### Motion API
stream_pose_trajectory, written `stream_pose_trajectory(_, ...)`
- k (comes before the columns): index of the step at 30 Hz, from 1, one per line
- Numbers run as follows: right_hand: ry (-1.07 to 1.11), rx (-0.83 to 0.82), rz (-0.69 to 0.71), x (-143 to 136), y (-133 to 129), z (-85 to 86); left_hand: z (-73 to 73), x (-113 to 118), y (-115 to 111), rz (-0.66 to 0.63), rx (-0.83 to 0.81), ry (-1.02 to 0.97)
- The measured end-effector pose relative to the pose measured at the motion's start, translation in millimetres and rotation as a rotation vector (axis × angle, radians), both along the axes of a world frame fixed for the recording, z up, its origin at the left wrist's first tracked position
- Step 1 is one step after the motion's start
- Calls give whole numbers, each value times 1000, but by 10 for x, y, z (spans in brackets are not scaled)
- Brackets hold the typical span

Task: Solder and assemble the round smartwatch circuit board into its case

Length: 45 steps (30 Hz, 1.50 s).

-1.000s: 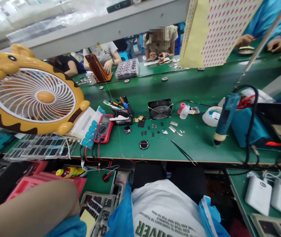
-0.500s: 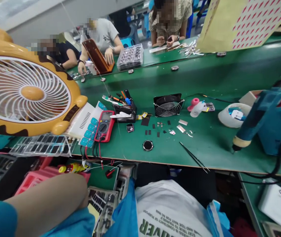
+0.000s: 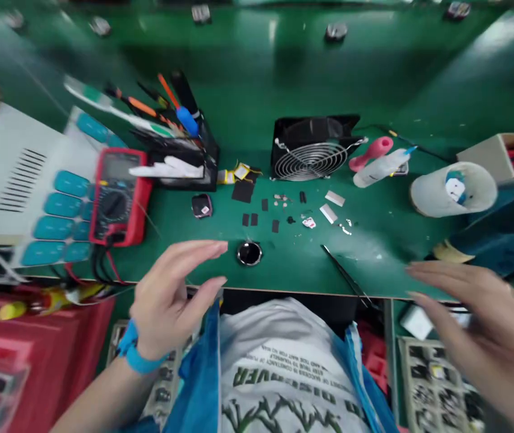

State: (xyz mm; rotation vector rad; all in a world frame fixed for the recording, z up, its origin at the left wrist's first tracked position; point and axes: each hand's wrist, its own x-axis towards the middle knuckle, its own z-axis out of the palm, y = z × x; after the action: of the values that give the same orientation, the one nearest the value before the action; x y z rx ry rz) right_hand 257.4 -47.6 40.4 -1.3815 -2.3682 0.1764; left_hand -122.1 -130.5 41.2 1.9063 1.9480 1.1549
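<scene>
My left hand (image 3: 178,288) is over the bench's front edge, thumb and fingers apart with nothing between them. Just right of its fingertips lies a round watch case (image 3: 249,253) with a dark face. At the right, my right hand (image 3: 477,313) hovers slightly blurred, its thumb apart from the fingers and holding nothing. Between the hands, black tweezers (image 3: 344,270) lie slanted across the front edge. Small black pads (image 3: 255,219), silver strips (image 3: 329,213) and tiny parts are spread behind them. A small square watch body (image 3: 201,205) sits at the left.
A red multimeter (image 3: 119,195) and a black tool holder (image 3: 207,159) stand at the left. A black fan (image 3: 315,147) is at the back. On the right are a squeeze bottle (image 3: 380,168), a pink roller-like piece (image 3: 371,152), a white tub (image 3: 432,189) and a teal tool (image 3: 500,228).
Both my hands have come into view above the bench edge; earlier only a bent arm showed at lower left. The view has tilted down and closer, and the co-workers are out of frame.
</scene>
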Motion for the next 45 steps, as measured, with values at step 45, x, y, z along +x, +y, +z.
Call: stream_pose_trajectory(45,155,161,124,-361,279,-706,-435,25,217,129,146,-50)
